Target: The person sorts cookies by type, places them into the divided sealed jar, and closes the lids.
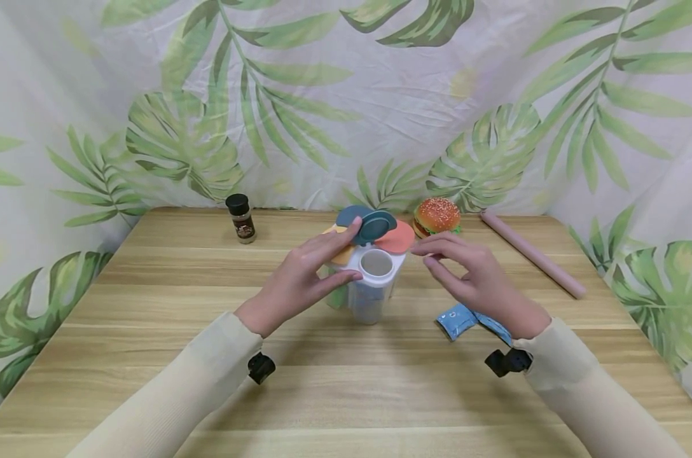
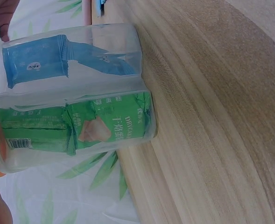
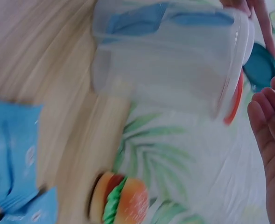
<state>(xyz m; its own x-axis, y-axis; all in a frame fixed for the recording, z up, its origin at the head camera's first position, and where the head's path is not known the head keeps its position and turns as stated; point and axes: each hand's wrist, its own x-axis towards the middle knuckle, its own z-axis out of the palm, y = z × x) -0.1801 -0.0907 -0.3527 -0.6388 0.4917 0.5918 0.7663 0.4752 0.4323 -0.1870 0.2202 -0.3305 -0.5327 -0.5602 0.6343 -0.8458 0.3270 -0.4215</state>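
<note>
A clear plastic storage container (image 1: 367, 312) with separate compartments stands upright in the middle of the table. Its teal flap lid (image 1: 378, 225) is raised, leaving one round opening (image 1: 376, 263) uncovered; an orange-red lid (image 1: 396, 238) lies beside it. The left hand (image 1: 294, 277) rests on the container top, extended fingers touching the raised lid and thumb at the rim. Just right of the container, the right hand (image 1: 476, 267) hovers with loosely bent fingers, holding nothing. Inside, blue packets (image 2: 34, 63) and green packets (image 2: 34, 128) fill two compartments.
Blue packets (image 1: 457, 320) lie on the table beneath the right hand. Behind are a toy hamburger (image 1: 437, 216) and a mauve rolling rod (image 1: 535, 256). A black-capped spice jar (image 1: 241, 219) stands at the back left. Leaf-printed cloth (image 1: 300, 114) hangs behind the table.
</note>
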